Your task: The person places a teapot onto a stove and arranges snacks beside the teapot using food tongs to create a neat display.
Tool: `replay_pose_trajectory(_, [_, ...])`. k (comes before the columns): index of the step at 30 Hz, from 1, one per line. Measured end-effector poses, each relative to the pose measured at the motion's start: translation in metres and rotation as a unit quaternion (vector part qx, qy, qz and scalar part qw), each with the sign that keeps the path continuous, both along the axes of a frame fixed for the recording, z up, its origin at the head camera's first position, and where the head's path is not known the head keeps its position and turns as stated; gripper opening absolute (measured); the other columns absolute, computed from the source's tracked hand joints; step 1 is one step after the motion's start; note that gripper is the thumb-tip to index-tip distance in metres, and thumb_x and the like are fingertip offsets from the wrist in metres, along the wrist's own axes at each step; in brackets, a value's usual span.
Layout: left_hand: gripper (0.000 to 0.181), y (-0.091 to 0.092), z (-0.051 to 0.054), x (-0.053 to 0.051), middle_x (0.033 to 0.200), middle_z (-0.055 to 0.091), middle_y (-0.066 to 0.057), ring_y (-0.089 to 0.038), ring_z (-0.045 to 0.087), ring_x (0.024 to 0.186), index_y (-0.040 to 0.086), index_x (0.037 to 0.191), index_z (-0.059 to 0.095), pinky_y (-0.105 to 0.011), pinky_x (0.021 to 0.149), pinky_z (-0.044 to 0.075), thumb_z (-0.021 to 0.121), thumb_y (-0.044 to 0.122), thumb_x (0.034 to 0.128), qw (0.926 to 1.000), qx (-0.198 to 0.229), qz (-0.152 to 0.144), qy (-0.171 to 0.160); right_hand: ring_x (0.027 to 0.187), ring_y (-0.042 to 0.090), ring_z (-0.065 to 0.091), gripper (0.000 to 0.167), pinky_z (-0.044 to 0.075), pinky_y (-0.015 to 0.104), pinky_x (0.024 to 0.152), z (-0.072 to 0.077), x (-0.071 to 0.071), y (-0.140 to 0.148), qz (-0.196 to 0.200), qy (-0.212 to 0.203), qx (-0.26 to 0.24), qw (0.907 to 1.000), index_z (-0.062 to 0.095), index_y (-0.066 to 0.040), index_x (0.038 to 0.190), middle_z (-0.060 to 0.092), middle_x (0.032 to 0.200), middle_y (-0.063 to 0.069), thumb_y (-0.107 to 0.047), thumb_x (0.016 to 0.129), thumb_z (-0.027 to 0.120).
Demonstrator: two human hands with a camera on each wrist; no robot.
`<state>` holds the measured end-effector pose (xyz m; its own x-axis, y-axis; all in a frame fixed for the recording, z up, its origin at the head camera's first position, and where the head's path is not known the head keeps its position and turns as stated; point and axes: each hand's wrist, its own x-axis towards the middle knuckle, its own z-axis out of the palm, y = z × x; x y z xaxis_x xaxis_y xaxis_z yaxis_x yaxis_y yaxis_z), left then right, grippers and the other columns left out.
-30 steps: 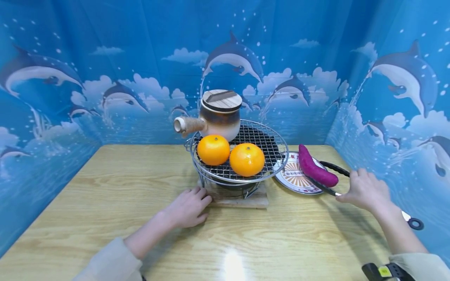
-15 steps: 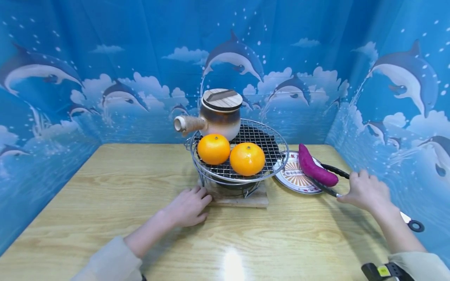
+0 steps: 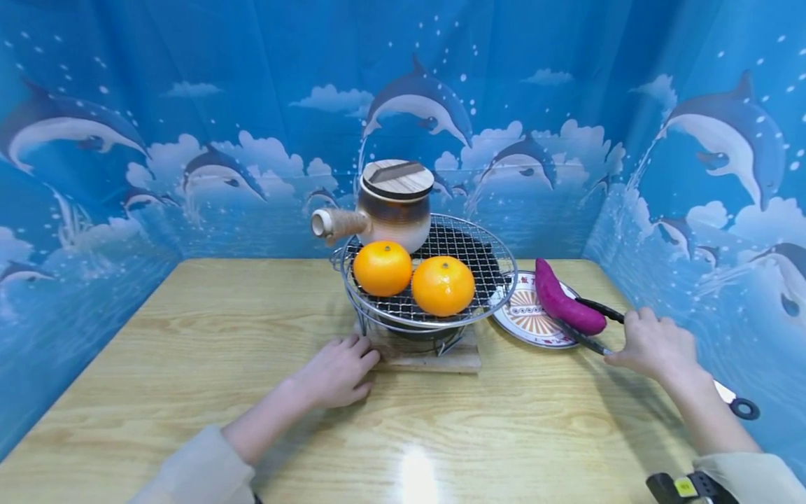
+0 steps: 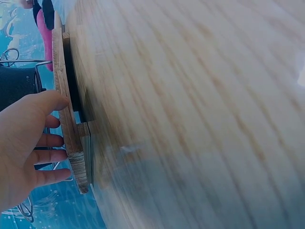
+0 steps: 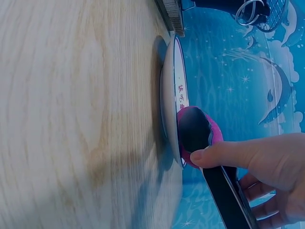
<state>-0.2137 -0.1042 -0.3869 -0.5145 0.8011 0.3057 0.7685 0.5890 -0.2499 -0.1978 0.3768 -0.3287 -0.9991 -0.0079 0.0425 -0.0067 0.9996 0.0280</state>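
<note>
My right hand (image 3: 658, 344) grips a pair of black-tipped tongs (image 5: 224, 191). The tongs' tips lie on either side of a purple sweet potato (image 3: 567, 304), which is on a patterned plate (image 3: 524, 329); the far tip is partly hidden behind it. At the left, my left hand (image 3: 340, 371) rests its fingertips on the near left corner of a wooden board (image 3: 434, 362). In the left wrist view, the thumb lies against the board's edge and the fingers look fairly straight.
A round wire grill (image 3: 485, 280) stands on the board, its rim reaching over the plate. It bears two oranges (image 3: 382, 269) and a lidded clay pot (image 3: 403, 224) whose handle points left. A dolphin-print curtain (image 3: 271, 105) encloses the wooden table (image 3: 220, 336).
My right hand has shifted slightly downward, and the tongs' arms have drawn a little closer together around the sweet potato. The left hand stays on the board.
</note>
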Motion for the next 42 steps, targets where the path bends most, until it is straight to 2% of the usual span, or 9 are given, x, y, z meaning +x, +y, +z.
replay_pose_trajectory(10, [0.027,0.001,-0.001,0.000,0.087,0.052,-0.006,-0.024,0.052,0.080,0.009,0.090,0.054,-0.035,0.060,0.046,0.066,0.030,0.0779,1.0000,0.006,-0.002,-0.003,0.070,0.047,0.049,0.073,0.039,0.051,0.047,-0.003,0.002,0.000,0.002,0.013,0.000,0.9999,0.050,0.011,0.094,0.048,0.085,0.026,-0.047,0.061,0.078])
replay_pose_trajectory(20, [0.029,0.000,-0.002,0.001,0.090,0.053,-0.007,-0.024,0.053,0.082,0.010,0.092,0.055,-0.036,0.062,0.047,0.066,0.033,0.0777,1.0000,0.004,0.003,-0.008,0.076,0.051,0.048,0.073,0.039,0.053,0.048,-0.006,0.002,-0.004,-0.011,0.012,-0.011,0.9998,0.048,0.014,0.097,0.047,0.086,0.029,-0.044,0.063,0.076])
replay_pose_trajectory(25, [0.029,0.000,-0.003,0.001,0.089,0.053,-0.007,-0.024,0.053,0.081,0.010,0.091,0.055,-0.035,0.062,0.046,0.066,0.032,0.0777,1.0000,0.004,0.003,-0.007,0.078,0.051,0.046,0.070,0.039,0.053,0.049,-0.008,0.002,-0.005,-0.009,0.019,-0.003,0.9998,0.049,0.013,0.092,0.047,0.083,0.028,-0.044,0.062,0.076])
replay_pose_trajectory(32, [0.028,0.000,-0.003,0.001,0.089,0.053,-0.006,-0.023,0.053,0.082,0.010,0.091,0.055,-0.036,0.064,0.047,0.066,0.033,0.0786,0.9999,-0.001,0.005,-0.009,0.073,0.050,0.047,0.068,0.039,0.052,0.048,-0.009,0.001,-0.004,-0.009,0.017,-0.004,0.9998,0.048,0.011,0.088,0.047,0.079,0.027,-0.044,0.060,0.077])
replay_pose_trajectory(42, [0.026,0.000,-0.003,0.000,0.089,0.053,-0.006,-0.023,0.053,0.082,0.011,0.091,0.056,-0.037,0.065,0.047,0.066,0.032,0.0782,1.0000,0.007,0.003,-0.004,0.068,0.044,0.048,0.064,0.037,0.048,0.047,-0.011,0.003,-0.001,-0.018,0.011,-0.018,0.9996,0.049,0.008,0.084,0.049,0.076,0.022,-0.047,0.063,0.075])
